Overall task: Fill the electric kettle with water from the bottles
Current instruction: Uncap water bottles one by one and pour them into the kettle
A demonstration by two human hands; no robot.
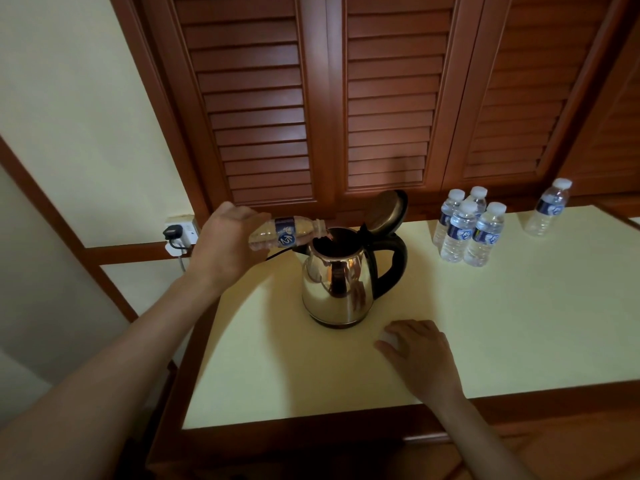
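A steel electric kettle with a black handle stands on the cream table top, its lid flipped up. My left hand grips an uncapped water bottle, tipped almost level with its mouth over the kettle's opening. My right hand rests on the table in front of the kettle, fingers curled over a small white thing, probably the cap. Several capped bottles stand in a group at the back right, and one more bottle stands apart further right.
Brown louvred doors rise behind the table. A wall socket with a plug and cord sits at the left, behind my left hand. The table's wooden front edge runs below my arms.
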